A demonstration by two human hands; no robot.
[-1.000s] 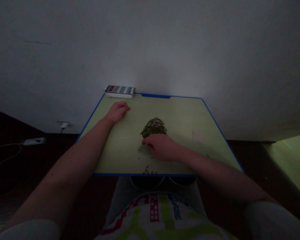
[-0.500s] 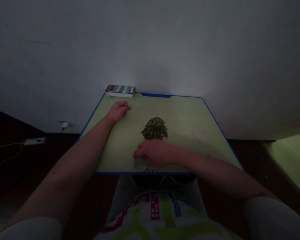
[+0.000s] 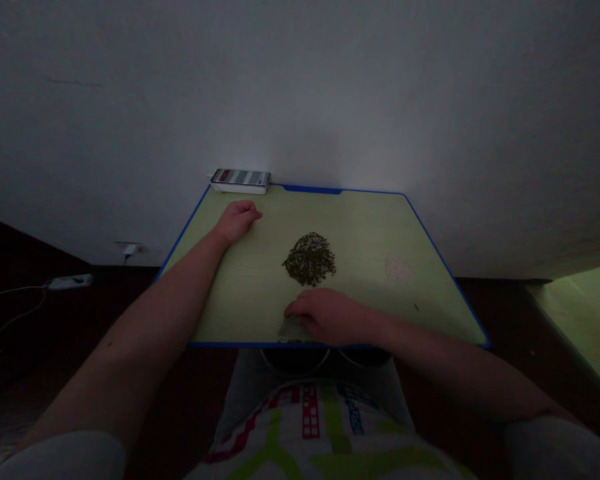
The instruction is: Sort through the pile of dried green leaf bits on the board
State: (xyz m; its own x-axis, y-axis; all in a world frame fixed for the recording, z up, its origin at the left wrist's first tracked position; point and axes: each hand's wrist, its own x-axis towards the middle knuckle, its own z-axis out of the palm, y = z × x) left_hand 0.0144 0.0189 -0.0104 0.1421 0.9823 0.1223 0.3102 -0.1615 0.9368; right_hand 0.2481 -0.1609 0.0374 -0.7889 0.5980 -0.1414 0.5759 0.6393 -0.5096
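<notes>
A heap of small dark green grains (image 3: 310,259) lies in the middle of a pale green table with a blue rim (image 3: 230,346). My right hand (image 3: 327,315) rests at the table's near edge, fingers curled over a thin flat pale card (image 3: 289,329) pressed to the surface. Just under that edge, the rim of a round bowl (image 3: 295,361) shows on my lap. My left hand (image 3: 237,221) lies curled on the table at the far left, holding nothing that I can see.
A phone with a striped screen (image 3: 241,180) sits at the table's far left corner against the white wall. A faint pale patch of grains (image 3: 397,269) lies to the right. A power strip and cable (image 3: 65,283) lie on the dark floor at left.
My right hand has drawn the card from just below the heap toward me, to the near edge of the table. The loose grains near the edge are gone. The left hand has not moved.
</notes>
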